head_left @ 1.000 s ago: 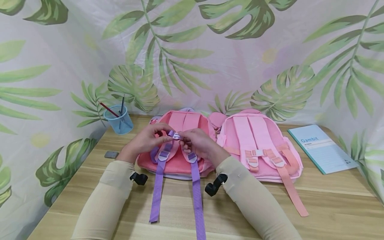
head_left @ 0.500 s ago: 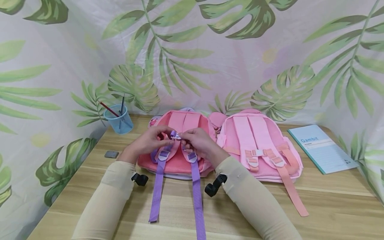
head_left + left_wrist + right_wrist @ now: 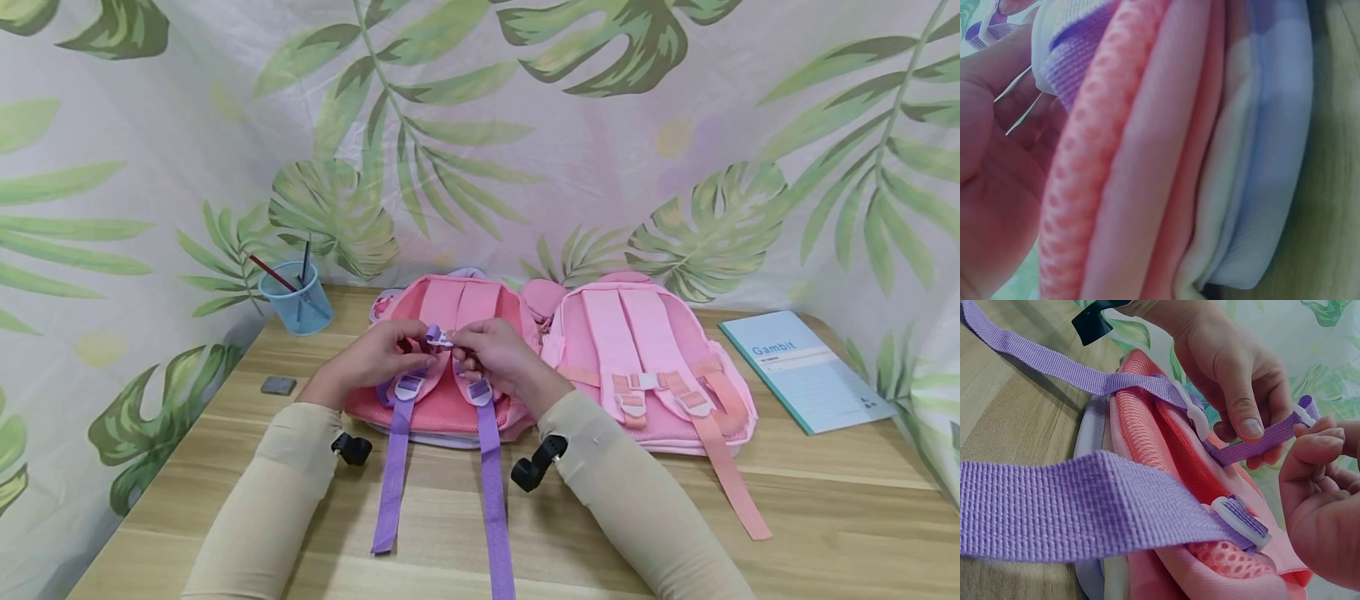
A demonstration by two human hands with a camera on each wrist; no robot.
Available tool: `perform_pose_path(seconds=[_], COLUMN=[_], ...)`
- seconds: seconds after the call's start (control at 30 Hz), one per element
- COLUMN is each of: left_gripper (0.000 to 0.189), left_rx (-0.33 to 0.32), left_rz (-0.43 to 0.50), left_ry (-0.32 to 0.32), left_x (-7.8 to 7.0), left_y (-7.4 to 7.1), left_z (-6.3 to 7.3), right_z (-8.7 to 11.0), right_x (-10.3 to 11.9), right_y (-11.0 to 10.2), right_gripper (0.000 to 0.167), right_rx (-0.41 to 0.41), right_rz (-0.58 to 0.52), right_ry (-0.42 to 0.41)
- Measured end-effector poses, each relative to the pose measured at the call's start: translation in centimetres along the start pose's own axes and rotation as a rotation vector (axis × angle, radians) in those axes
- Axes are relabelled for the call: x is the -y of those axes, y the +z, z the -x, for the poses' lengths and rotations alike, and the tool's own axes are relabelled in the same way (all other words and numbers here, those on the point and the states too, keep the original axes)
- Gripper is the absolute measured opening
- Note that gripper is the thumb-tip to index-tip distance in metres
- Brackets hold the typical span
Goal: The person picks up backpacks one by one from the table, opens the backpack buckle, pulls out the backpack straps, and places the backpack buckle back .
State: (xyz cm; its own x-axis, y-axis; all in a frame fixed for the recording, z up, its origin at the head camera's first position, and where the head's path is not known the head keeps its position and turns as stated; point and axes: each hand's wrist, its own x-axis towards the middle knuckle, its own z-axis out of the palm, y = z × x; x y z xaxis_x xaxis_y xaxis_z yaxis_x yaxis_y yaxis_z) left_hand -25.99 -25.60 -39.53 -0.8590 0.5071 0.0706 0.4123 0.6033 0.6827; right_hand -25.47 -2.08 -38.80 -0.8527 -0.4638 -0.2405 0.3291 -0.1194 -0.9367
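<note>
In the head view, a coral-pink backpack [image 3: 442, 417] lies with its straps up and two long purple webbing tails [image 3: 391, 500] hanging toward me. Above it, my right hand [image 3: 498, 354] pinches a small white plastic buckle [image 3: 442, 340] by its right end. My left hand [image 3: 378, 354] is on the buckle's left, holding the short purple strap [image 3: 1263, 442] between thumb and fingers, as the right wrist view shows. That strap loops through the buckle. A white strap adjuster [image 3: 1241, 524] sits below on the shoulder strap. The left wrist view mostly catches the bag's side and my palm [image 3: 997, 187].
A lighter pink backpack [image 3: 645, 333] with orange straps lies to the right, against the coral one. Farther right is a blue notebook [image 3: 806, 371]. A blue mesh pen cup [image 3: 298, 304] stands back left, with a small grey block [image 3: 278, 386] before it on the wooden table [image 3: 247, 467].
My left fingers have shifted slightly down and off the buckle's left end. The buckle has tilted a little in my right fingers. Both backpacks stay in place.
</note>
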Motion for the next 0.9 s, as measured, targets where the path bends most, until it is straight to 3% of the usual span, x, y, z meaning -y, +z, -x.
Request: perform_pose_path(seconds=[0.5, 0.9], left_gripper=[0.013, 0.015], left_rx=[-0.002, 0.049], left_rz=[0.012, 0.005], left_ry=[0.015, 0.003], left_x=[0.2, 1.4], left_y=[0.2, 0.7], left_z=[-0.1, 0.0], right_z=[0.3, 0.7], right_x=[0.2, 0.3], right_y=[0.1, 0.2], right_gripper=[0.023, 0.019], right_rx=[0.004, 0.005], right_rz=[-0.037, -0.056], right_ry=[-0.027, -0.040])
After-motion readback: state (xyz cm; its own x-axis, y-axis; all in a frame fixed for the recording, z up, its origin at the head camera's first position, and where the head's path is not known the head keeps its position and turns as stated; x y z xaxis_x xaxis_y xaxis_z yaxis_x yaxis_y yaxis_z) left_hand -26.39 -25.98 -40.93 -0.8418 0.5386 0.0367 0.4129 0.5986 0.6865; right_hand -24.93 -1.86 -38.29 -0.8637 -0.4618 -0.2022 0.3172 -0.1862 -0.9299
